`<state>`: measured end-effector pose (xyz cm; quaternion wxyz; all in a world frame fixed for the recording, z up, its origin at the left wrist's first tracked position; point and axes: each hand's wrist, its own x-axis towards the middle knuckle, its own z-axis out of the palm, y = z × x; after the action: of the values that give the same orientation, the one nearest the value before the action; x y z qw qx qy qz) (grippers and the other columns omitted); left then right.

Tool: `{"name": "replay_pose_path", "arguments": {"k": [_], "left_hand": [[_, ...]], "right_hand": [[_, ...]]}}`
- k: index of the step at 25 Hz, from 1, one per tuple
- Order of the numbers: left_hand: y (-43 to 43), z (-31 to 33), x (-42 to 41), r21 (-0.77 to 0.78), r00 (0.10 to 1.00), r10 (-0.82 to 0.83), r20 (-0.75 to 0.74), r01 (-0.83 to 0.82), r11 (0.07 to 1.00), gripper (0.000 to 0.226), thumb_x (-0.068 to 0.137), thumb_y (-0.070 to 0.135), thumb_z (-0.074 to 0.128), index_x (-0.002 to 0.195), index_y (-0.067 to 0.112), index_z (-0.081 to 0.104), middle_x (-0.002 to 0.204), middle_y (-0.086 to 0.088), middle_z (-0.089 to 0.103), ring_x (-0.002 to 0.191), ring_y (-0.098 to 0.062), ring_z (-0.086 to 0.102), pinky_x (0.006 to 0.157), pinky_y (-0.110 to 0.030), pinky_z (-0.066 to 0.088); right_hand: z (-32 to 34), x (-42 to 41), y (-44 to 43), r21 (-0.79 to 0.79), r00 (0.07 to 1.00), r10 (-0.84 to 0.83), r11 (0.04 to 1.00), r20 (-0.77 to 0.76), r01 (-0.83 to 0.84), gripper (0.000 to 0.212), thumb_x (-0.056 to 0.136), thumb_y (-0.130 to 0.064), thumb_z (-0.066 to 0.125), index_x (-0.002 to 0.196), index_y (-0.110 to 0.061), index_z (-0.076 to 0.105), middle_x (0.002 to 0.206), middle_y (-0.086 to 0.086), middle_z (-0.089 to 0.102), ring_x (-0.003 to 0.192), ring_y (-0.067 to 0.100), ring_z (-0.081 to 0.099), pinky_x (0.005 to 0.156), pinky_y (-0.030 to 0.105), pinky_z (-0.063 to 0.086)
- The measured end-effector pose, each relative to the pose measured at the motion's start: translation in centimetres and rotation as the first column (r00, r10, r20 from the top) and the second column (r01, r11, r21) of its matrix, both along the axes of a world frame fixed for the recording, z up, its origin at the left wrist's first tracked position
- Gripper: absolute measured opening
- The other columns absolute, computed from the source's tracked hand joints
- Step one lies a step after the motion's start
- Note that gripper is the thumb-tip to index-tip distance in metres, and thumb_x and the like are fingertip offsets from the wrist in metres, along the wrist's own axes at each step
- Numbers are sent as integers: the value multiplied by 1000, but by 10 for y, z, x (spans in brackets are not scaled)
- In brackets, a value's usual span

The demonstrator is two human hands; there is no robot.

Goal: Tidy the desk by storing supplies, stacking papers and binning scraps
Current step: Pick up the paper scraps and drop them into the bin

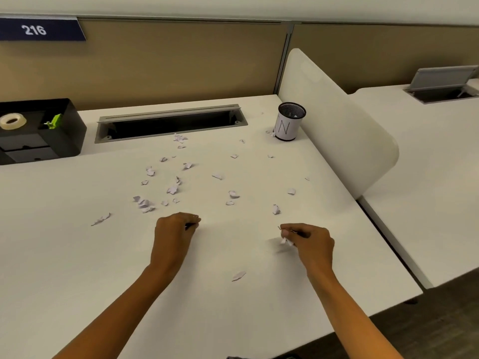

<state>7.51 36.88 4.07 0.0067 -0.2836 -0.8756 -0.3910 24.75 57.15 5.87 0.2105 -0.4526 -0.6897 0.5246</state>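
My right hand pinches a few paper scraps low over the near bench. My left hand is curled; holding what, I cannot tell. Binning looks barely begun: loose scraps litter mid-bench, short of the mesh bin far right, while the tape roll sits in the organiser far left.

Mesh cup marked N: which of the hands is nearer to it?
Right. The right hand, pinching a paper scrap, is almost straight in front of the mesh cup; the left hand is farther, in front and well to its left.
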Motion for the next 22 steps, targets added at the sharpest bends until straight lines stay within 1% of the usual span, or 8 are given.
{"name": "replay_pose_path", "arguments": {"k": [2,4,8,11,13,17,20,22], "left_hand": [[38,12,1,36,998,-49,29,48,998,16,76,0,73,91,4,75,91,-9,74,82,-19,70,82,-21,50],[79,20,2,50,992,-126,29,125,991,16,76,0,73,90,5,75,91,-8,74,82,-17,70,82,-21,52],[166,45,-18,86,972,-226,-60,230,969,14,76,3,73,91,5,75,91,-9,74,82,-17,70,83,-27,56],[249,74,-52,120,965,-206,-162,226,967,14,78,6,72,91,6,75,90,-9,74,79,-17,70,83,-25,54],[305,90,-77,129,966,-176,-189,202,971,12,79,7,70,90,7,76,89,-9,74,80,-19,69,83,-25,52],[384,94,-114,90,982,-108,-155,123,988,15,81,3,65,90,6,76,93,-8,73,86,-18,66,76,-10,43],[417,79,-130,41,983,-145,-109,150,988,18,82,-1,63,94,5,74,98,-11,71,89,-20,66,78,-14,46],[426,69,-136,-9,981,-175,-78,175,985,19,86,3,61,100,5,73,101,-13,71,94,-23,64,82,-19,47]], "right_hand": [[4,-7,23,-3,997,-74,997,-34,74,14,75,-9,75,83,-21,77,74,-8,74,75,6,69,76,18,54],[8,-15,48,30,987,-137,990,-84,140,15,76,-9,74,85,-21,76,78,-9,74,76,4,69,78,18,54],[15,-29,87,64,965,-170,980,-199,186,17,78,-7,72,84,-23,76,80,-10,74,79,2,68,80,19,52],[15,-37,117,79,962,-147,982,-232,169,16,79,-8,72,86,-22,76,84,-11,74,82,0,68,81,16,53],[12,-42,136,76,960,-119,987,-252,143,15,80,-8,71,88,-19,76,85,-10,74,84,1,68,81,17,53],[6,-48,159,97,955,-72,990,-289,104,15,81,-6,70,89,-17,76,85,-9,74,84,3,68,77,15,52],[3,-54,172,117,945,-37,990,-326,79,16,80,-2,68,86,-14,76,83,-9,74,82,4,69,71,9,50],[0,-57,179,120,942,-15,991,-336,59,17,80,0,68,86,-14,76,81,-9,74,82,4,69,70,8,49]]}}
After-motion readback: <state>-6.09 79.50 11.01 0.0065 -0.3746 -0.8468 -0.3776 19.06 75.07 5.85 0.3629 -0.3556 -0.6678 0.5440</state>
